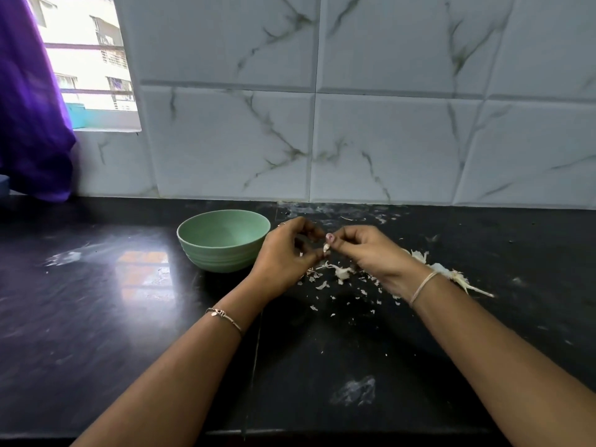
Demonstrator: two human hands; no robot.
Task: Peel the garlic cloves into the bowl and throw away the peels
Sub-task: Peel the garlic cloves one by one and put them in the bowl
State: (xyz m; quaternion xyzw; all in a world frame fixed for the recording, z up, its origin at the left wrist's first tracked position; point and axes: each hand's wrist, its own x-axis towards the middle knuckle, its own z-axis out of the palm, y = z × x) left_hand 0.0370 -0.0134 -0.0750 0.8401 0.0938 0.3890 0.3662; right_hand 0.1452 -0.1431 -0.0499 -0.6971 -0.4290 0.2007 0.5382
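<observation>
A small white garlic clove [326, 248] is held between both hands above the black counter [129, 317]. My left hand [285, 258] pinches it from the left and my right hand [367, 253] pinches it from the right with thumb and fingertips. A pale green bowl [206, 250] stands just left of my left hand; what lies inside it is hidden from this angle. White garlic peels [342, 272] lie scattered on the counter under and around my hands, with a larger clump of skins [451, 275] behind my right wrist.
A marbled white tile wall [354, 124] rises behind the counter. A purple curtain [29, 124] hangs at the far left beside a window [87, 59]. The counter's front edge runs along the bottom of the view.
</observation>
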